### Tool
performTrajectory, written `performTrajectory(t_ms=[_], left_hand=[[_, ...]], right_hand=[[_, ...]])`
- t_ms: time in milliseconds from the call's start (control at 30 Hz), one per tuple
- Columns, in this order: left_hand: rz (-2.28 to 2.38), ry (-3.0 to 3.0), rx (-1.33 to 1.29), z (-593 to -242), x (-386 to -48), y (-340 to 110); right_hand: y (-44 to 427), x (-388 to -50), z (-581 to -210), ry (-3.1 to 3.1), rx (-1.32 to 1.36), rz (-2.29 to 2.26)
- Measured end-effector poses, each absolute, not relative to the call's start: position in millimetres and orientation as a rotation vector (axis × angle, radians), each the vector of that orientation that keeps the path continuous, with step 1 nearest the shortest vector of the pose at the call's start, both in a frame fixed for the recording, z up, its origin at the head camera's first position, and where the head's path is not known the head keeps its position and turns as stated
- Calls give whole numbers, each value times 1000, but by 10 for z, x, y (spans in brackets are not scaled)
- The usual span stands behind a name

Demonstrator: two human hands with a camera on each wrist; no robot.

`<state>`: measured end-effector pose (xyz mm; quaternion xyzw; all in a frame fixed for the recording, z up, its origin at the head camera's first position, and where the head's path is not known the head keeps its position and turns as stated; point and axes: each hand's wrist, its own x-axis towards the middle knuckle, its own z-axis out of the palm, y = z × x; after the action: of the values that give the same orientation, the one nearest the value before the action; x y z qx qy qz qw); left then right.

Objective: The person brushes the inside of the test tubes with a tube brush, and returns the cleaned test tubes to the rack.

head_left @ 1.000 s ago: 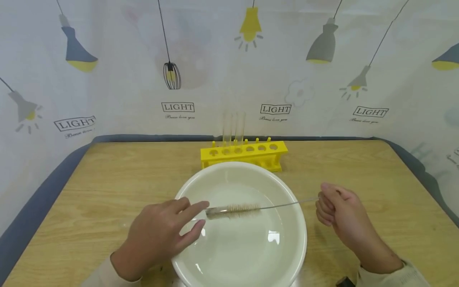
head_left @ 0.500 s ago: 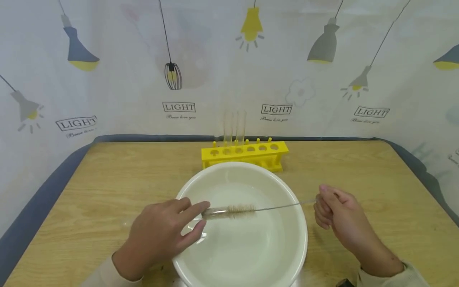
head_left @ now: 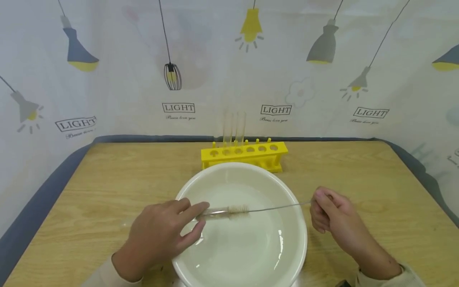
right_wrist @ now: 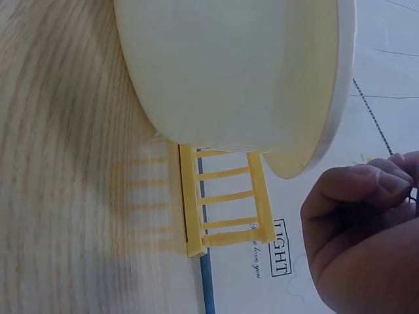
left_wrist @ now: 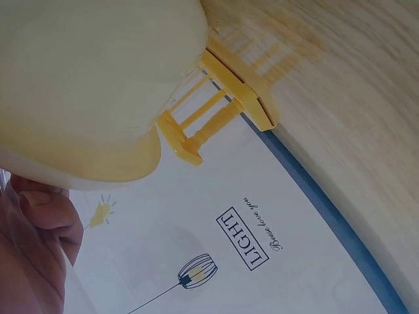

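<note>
Over the basin, the left hand [head_left: 161, 231] pinches a clear glass test tube [head_left: 217, 213] between thumb and fingers, its mouth facing right. A test tube brush [head_left: 238, 211] is inserted in that mouth, with part of its pale bristles still outside. The right hand [head_left: 340, 223] grips the far end of the brush's thin wire handle [head_left: 276, 208]; the fist hides the handle's end. In the right wrist view, the right hand's fingers [right_wrist: 353, 186] are curled. The left wrist view shows only part of the left hand [left_wrist: 42, 222], below the basin's rim.
A white basin [head_left: 229, 171] with shiny reflections inside stands at the table's front. Behind it is a yellow test tube rack [head_left: 256, 153] holding two upright clear tubes [head_left: 240, 129]. A printed curtain [head_left: 215, 87] hangs behind the wooden table [head_left: 118, 175]. A dark object [head_left: 344, 284] shows near the right sleeve.
The right hand has moved slightly left, pushing the brush deeper into the tube. Fewer bristles show outside the mouth. The left hand has stayed almost still.
</note>
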<state>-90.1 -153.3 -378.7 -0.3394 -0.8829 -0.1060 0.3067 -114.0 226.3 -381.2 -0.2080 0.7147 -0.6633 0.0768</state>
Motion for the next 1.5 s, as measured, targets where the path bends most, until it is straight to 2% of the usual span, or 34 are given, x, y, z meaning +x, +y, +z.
performTrajectory(t_ms=[1500], left_hand=[[-284, -2272, -977, -3708, -819, -1481]], right_hand=[[2108, -984, -3748, 2210, -802, -1962]])
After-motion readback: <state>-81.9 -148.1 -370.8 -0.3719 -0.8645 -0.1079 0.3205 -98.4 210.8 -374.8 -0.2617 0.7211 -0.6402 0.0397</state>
